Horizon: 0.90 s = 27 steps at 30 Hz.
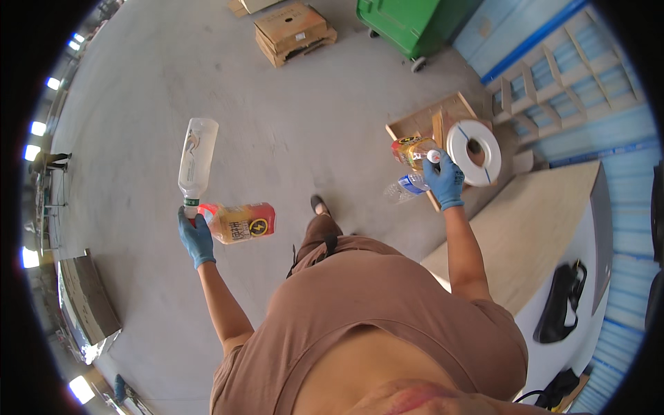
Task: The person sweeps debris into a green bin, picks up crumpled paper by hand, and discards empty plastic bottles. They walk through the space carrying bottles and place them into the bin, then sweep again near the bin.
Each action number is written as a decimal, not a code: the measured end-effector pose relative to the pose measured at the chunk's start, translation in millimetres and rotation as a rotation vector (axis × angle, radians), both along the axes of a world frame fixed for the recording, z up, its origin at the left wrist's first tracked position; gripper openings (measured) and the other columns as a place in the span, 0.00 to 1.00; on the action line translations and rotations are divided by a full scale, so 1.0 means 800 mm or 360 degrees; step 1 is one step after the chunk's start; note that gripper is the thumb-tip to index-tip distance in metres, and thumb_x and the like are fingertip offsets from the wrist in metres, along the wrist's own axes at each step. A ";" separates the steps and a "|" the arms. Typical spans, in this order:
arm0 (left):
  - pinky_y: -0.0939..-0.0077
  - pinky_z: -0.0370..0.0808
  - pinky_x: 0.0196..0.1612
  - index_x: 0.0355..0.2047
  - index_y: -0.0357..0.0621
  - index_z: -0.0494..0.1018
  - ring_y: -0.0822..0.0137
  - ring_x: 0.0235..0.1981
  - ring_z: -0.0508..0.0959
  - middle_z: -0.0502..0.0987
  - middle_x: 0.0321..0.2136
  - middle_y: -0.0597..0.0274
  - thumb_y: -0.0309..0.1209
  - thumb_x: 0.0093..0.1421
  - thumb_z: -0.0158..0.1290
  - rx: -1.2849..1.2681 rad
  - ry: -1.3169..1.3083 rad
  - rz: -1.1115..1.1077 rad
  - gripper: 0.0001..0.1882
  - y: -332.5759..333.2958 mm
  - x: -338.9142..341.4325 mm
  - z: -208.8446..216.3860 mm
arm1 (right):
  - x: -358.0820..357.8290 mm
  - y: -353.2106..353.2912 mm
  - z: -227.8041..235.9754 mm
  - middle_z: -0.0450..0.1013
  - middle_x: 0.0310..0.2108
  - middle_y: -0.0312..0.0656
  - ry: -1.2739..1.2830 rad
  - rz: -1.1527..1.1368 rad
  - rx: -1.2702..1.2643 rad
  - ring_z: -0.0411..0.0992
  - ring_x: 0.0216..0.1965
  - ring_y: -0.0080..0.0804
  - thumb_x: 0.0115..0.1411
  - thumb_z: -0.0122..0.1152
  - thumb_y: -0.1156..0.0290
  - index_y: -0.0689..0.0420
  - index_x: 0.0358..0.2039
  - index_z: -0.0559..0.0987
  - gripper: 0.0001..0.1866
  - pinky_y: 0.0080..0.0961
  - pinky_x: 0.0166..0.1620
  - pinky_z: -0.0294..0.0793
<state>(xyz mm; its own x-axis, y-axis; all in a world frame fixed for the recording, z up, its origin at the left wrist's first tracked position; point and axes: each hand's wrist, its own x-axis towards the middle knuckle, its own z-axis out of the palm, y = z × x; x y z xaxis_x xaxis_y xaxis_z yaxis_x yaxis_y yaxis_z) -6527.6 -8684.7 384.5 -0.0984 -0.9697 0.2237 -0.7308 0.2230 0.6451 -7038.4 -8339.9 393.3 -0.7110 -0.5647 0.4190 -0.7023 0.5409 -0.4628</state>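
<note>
My left hand (197,238), in a blue glove, is closed round the necks of two plastic bottles. One is a tall translucent bottle (198,155) with a green band near its neck, pointing away from me. The other, a bottle with a red and yellow label (243,222), sticks out to the right. On the right side, my gloved right hand (445,181) grips a second red-and-yellow-labelled bottle (411,148) with a white cap, and a clear bottle with a blue label (408,187). My fingers partly hide how these two are held.
Just beyond my right hand are a shallow wooden crate (415,123) and a white ring-shaped roll (474,153). A green wheeled bin (415,24) and a flattened cardboard box (294,31) stand farther off. At right, a pale table (546,200) bears a black bag (561,302).
</note>
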 end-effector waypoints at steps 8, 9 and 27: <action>0.57 0.73 0.54 0.61 0.40 0.67 0.44 0.50 0.77 0.76 0.50 0.42 0.27 0.61 0.51 0.0098 -0.0003 -0.0067 0.26 -0.285 -0.237 -0.035 | -0.197 -0.252 -0.001 0.78 0.26 0.49 -0.0079 -0.0176 -0.0065 0.80 0.28 0.45 0.58 0.66 0.61 0.56 0.37 0.79 0.13 0.36 0.32 0.77; 0.56 0.74 0.54 0.61 0.40 0.66 0.45 0.50 0.77 0.76 0.50 0.42 0.27 0.61 0.51 0.0110 -0.0020 -0.0068 0.26 -0.323 -0.274 -0.032 | -0.220 -0.278 0.003 0.78 0.28 0.49 -0.0084 -0.0204 -0.0048 0.79 0.28 0.45 0.58 0.66 0.62 0.56 0.38 0.79 0.13 0.36 0.32 0.77; 0.59 0.74 0.55 0.62 0.37 0.65 0.48 0.53 0.77 0.76 0.53 0.43 0.27 0.61 0.51 -0.0112 0.0165 -0.0486 0.28 -0.796 -0.824 0.034 | -0.659 -0.712 0.024 0.78 0.29 0.50 -0.0146 -0.0271 -0.0300 0.78 0.29 0.39 0.56 0.70 0.66 0.60 0.36 0.78 0.13 0.34 0.35 0.77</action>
